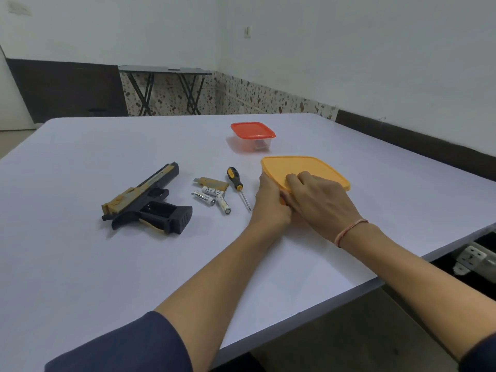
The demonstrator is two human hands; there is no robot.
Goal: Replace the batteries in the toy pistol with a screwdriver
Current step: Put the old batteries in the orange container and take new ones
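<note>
Orange-lidded box (316,167) being opened; toy pistol (145,200) lies on the table, well to its left.
Near corner is gripped by the left hand (271,202); rim is seemingly pinched by the right hand (319,200); lid should be peeled from that corner, base held down.

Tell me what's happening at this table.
A person has both hands on the orange-lidded container: the left hand grips its near corner, the right hand curls over its top. The toy pistol lies untouched on the table, grip compartment open, with its cover, three batteries and the screwdriver loose beside it. A red-lidded container sits farther back.
</note>
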